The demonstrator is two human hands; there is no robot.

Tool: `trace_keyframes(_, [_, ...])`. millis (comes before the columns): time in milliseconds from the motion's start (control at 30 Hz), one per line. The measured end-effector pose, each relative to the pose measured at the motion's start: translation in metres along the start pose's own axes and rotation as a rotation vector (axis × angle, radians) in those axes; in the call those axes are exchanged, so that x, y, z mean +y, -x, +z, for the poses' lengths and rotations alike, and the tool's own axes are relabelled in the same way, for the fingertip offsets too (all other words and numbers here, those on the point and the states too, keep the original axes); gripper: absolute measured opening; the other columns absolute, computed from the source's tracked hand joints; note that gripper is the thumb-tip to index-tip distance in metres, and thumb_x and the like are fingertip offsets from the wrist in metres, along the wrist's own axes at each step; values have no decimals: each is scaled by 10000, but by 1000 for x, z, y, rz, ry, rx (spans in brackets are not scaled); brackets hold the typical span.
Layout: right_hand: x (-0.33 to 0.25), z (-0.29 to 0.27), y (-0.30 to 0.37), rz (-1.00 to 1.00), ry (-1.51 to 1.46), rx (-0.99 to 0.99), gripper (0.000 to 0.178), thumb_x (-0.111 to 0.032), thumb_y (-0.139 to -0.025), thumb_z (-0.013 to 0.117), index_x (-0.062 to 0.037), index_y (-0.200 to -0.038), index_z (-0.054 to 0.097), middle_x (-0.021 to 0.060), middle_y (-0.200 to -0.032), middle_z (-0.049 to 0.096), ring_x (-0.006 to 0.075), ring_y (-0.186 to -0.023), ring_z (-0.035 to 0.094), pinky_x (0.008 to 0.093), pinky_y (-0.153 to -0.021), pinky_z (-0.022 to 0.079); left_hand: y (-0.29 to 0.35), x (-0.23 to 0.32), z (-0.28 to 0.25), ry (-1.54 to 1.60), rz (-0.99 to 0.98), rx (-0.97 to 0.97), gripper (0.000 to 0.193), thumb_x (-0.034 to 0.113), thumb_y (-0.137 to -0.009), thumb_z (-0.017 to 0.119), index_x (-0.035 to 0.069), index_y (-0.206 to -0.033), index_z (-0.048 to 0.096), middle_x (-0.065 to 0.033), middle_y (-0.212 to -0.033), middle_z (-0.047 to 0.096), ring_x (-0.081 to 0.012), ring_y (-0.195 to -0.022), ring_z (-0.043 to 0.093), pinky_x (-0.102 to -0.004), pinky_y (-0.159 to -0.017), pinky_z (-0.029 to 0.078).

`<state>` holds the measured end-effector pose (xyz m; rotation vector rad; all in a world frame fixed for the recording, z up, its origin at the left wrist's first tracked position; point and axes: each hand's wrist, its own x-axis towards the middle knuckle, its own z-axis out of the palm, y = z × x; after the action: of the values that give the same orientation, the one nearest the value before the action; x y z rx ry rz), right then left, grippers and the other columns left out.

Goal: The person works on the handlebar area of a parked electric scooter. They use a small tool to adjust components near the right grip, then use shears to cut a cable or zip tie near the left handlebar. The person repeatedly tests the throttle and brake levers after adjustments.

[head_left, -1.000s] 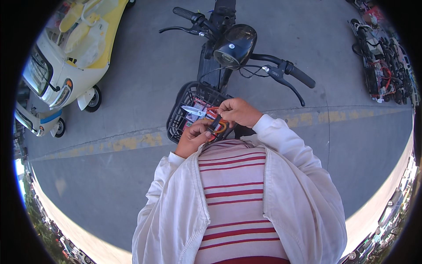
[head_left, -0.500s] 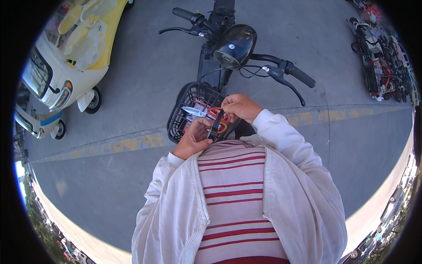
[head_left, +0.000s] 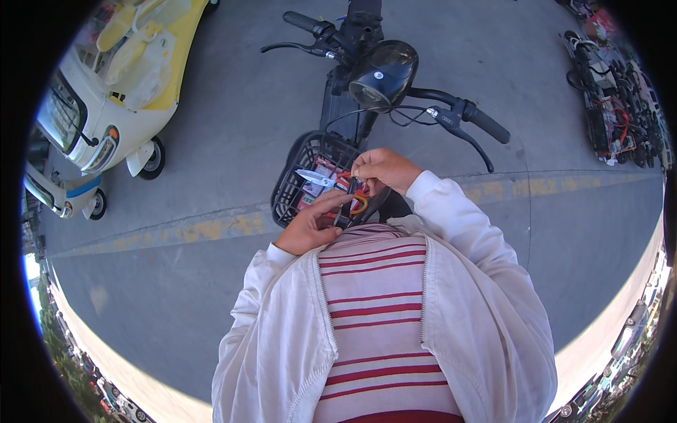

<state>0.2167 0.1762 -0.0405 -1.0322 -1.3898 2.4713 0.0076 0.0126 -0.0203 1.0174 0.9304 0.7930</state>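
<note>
Over the right-hand part of the basket (head_left: 281, 185), the right hand (head_left: 386, 171) has its wrist bent inward from the basket's right side, thumb and fingertips pinching the upper end of a black strip (head_left: 347, 209). The left hand (head_left: 309, 225), at the basket's near edge, stretches its fingers toward the strip's lower part, thumb apart below them (whether it grips, I cannot tell). Scissors (head_left: 314, 178) lie inside the basket.
</note>
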Motion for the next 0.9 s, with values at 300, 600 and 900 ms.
trace_keyframes(300, [82, 3, -50, -147, 1059, 199, 377, -232, -808, 766, -22, -1096, 645, 203, -1079, 650, 361, -1020, 654, 403, -858, 531, 24, -17, -33, 71, 208, 371, 677, -90, -804, 621, 33, -1455, 484, -78, -1515, 372, -188, -1234, 521, -340, -1042, 433])
trace_keyframes(600, [119, 13, -70, -174, 1194, 273, 437, -78, -783, 736, 23, -1173, 569, 216, -1160, 636, 388, -1115, 605, 445, -943, 506, 42, -12, -39, 103, 202, 531, 690, 3, -821, 649, 8, -1478, 439, -76, -1335, 586, -173, -1145, 602, -323, -1019, 439])
trace_keyframes(900, [39, 10, 6, -78, 901, 187, 732, -590, -815, 751, 25, -1153, 543, 234, -1002, 680, 369, -912, 682, 419, -806, 530, 43, 1, -39, 68, 217, 495, 689, -56, -795, 639, 6, -1459, 468, -80, -1482, 412, -194, -1221, 543, -340, -1064, 410])
